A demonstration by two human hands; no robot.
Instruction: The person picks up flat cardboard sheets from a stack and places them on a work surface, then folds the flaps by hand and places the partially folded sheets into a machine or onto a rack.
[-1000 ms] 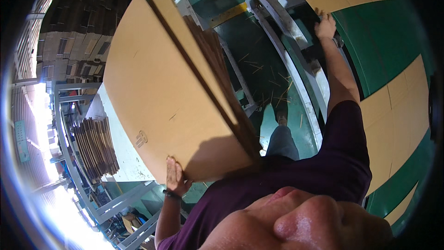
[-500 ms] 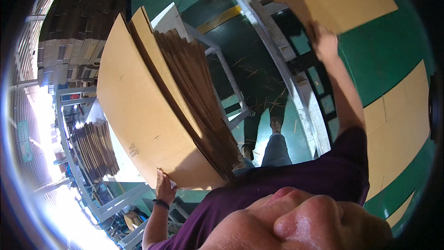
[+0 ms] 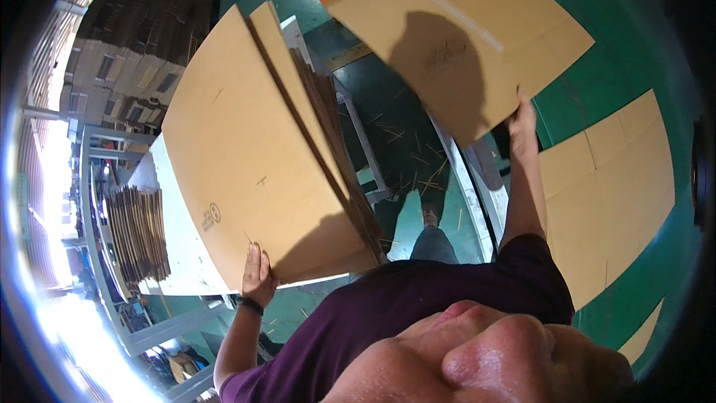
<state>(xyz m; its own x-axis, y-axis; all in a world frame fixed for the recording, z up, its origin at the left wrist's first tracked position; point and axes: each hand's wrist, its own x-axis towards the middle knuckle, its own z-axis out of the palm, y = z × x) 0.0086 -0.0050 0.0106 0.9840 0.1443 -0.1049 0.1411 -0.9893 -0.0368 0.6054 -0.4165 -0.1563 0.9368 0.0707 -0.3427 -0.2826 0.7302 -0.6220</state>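
Note:
My left hand [image 3: 257, 276] presses flat against the lower edge of a thick stack of brown cardboard sheets [image 3: 246, 172]. The stack stands on edge and leans on a white table [image 3: 179, 254]. My right hand [image 3: 522, 116] reaches forward and grips the near corner of a single large flat cardboard sheet [image 3: 455, 37], held up over the green floor. My shadow falls across that sheet.
A grey metal rail [image 3: 477, 186] runs along the floor between both arms. More flat cardboard [image 3: 604, 201] lies on the green floor at right. Another pile of folded cardboard [image 3: 138, 231] stands at left beside metal racks. Tall cardboard stacks [image 3: 142, 37] fill the far left.
My right hand has drawn back toward me and now holds the large sheet raised. The leaning stack has shifted slightly, with my left hand still pressed on its lower edge.

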